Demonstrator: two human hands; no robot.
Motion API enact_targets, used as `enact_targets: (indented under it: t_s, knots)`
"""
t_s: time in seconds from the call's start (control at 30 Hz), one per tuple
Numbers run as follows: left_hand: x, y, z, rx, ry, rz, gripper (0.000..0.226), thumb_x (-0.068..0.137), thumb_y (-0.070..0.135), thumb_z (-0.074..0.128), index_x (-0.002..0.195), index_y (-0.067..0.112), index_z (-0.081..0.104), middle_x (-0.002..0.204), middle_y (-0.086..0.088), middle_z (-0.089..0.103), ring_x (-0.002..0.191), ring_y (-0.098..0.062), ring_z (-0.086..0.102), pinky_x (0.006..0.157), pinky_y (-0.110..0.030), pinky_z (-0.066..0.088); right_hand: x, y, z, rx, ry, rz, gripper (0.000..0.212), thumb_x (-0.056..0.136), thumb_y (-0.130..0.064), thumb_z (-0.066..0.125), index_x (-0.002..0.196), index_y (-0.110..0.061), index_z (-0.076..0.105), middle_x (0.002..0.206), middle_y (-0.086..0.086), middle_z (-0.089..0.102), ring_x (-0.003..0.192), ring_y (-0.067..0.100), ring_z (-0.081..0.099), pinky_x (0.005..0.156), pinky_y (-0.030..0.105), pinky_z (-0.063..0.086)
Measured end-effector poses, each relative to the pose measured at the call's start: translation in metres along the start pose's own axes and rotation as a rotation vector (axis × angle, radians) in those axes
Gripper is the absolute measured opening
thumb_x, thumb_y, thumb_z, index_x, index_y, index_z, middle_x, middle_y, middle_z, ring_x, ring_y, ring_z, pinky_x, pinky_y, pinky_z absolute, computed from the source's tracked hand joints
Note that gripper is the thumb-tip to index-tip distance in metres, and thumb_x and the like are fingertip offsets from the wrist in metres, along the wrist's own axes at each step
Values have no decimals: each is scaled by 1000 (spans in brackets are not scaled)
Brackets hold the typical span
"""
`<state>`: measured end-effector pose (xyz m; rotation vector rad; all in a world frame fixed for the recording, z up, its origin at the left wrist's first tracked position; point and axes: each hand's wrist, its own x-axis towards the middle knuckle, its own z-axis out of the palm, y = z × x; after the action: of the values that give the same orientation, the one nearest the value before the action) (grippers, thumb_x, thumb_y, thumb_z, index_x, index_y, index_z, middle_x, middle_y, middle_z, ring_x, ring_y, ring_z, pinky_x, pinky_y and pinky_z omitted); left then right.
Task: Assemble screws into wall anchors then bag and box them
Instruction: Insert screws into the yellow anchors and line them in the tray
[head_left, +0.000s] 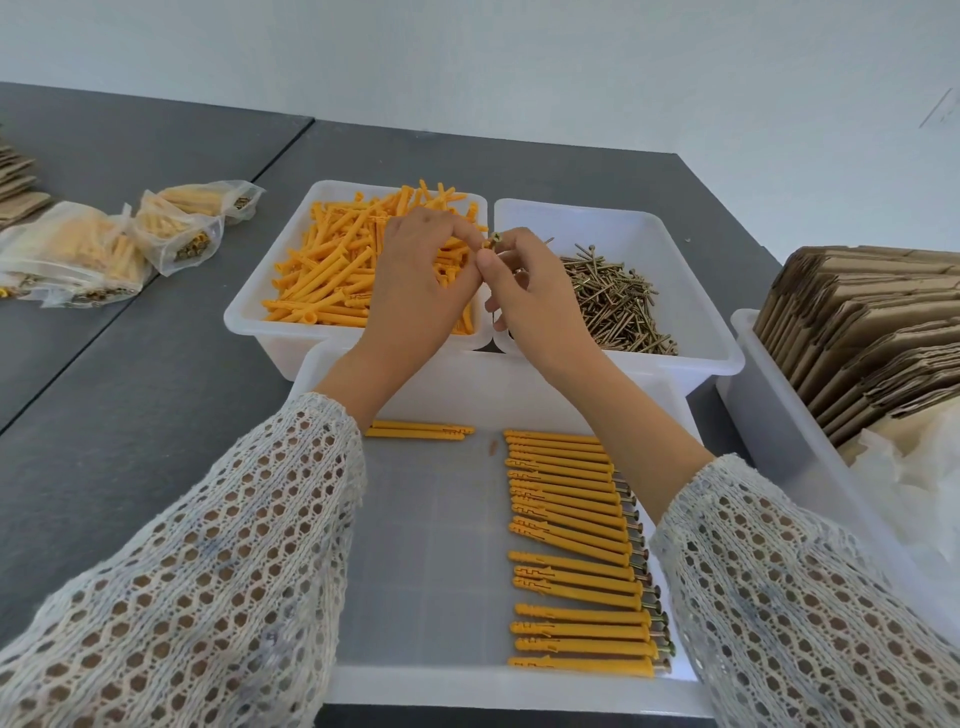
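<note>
Above the seam between the two white plastic tubs (358, 332), the left hand (415, 283) curls round a slim orange plastic wall anchor (457, 243), mostly hidden; the right hand (530, 291) pinches a brass-coloured metal screw (493, 240) by its head. Both look light and rigid. The ribbed anchor should grip well, best held mid-shaft. The threaded screw is sharp-tipped and safest handled near the head.
</note>
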<state>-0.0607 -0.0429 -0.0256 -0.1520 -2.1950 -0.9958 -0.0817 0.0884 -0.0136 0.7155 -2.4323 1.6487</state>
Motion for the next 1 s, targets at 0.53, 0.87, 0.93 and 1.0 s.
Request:
enact_targets:
  t_s: [0.53, 0.87, 0.93, 1.0]
  knots:
    - [17, -6, -18, -998, 26, -763, 35, 101, 42, 47, 92, 21, 72, 85, 6, 67, 74, -11, 59, 67, -28, 45, -12, -27, -20, 157, -882, 175, 11, 99, -12, 56, 97, -3, 62, 71, 6, 61, 47, 14, 46, 51, 25, 43]
    - [14, -9, -18, -1057, 90, -753, 21, 98, 25, 50, 90, 13, 65, 61, 6, 49, 52, -7, 42, 52, -22, 34, -77, -22, 63, -966, -955, -185, 6, 94, -4, 53, 89, -7, 56, 95, 9, 58, 84, 30, 60, 59, 29, 40]
    - [14, -9, -18, -1061, 91, -750, 19, 97, 24, 51, 90, 13, 65, 62, 5, 49, 53, -8, 42, 52, -22, 35, -75, -20, 72, -1035, -848, -250, 22, 96, -3, 51, 117, -8, 57, 115, 10, 61, 103, 34, 63, 67, 35, 42]
    - [15, -8, -18, -1061, 94, -753, 17, 95, 23, 52, 89, 12, 65, 61, 5, 49, 53, -8, 42, 52, -22, 35, -73, -17, 76, -1057, -780, -293, 29, 98, -1, 48, 126, -7, 52, 118, 10, 62, 106, 34, 63, 67, 36, 41]
